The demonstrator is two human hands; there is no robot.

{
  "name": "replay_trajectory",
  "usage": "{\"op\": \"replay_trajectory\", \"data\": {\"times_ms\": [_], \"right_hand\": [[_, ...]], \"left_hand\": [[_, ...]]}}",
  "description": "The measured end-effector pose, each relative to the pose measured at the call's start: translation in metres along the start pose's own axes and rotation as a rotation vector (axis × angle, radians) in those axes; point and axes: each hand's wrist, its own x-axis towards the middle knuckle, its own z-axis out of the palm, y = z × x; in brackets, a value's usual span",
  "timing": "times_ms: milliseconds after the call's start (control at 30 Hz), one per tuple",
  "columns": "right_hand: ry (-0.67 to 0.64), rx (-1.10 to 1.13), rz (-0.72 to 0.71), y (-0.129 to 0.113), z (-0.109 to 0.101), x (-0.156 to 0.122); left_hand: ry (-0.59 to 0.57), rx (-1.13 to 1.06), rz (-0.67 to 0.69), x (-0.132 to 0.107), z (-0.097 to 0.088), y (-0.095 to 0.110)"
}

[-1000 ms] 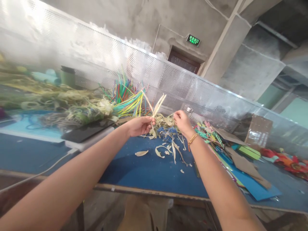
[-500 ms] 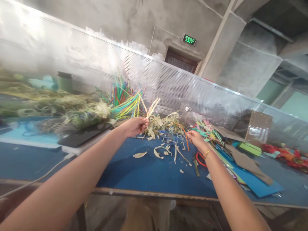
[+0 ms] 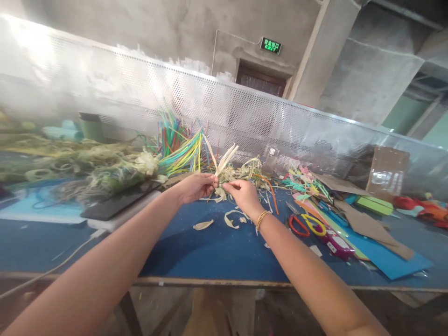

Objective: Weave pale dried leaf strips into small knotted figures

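My left hand is closed on a small bunch of pale cream strips that fan upward above its fingers. Right beside it, my right hand pinches an orange strip that curves off to the right, its fingertips touching the base of the bunch. Both hands hover over the blue table top. A heap of cream strips lies just behind them, and loose cream scraps lie on the blue surface below.
Coloured strips and a tangled pale pile lie at the left. Scissors with red and yellow handles, coloured sheets, cardboard and a glass jar sit to the right. A perforated metal panel backs the table.
My right hand went from the strip heap down to the right, picked up an orange strip, then came back left to meet my left hand. The left hand kept holding its bunch.
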Motion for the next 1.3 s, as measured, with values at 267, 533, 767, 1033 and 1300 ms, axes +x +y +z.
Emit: {"op": "replay_trajectory", "data": {"times_ms": [267,533,767,1033,1300], "right_hand": [[0.096,0.547,0.269,0.005,0.022,0.001],[-0.030,0.540,0.278,0.011,-0.016,-0.017],[0.154,0.516,0.242,-0.001,0.011,-0.007],[0.202,0.640,0.214,-0.005,0.027,0.004],[0.072,0.689,0.218,0.001,0.015,-0.011]], "left_hand": [[-0.009,-0.025,-0.015,0.002,0.001,-0.003],[-0.032,-0.128,0.021,0.004,-0.009,0.005],[-0.001,-0.076,0.003,0.000,0.002,0.000],[-0.017,-0.082,-0.006,0.001,0.001,-0.003],[-0.135,-0.307,0.005,0.004,-0.005,0.002]]}}
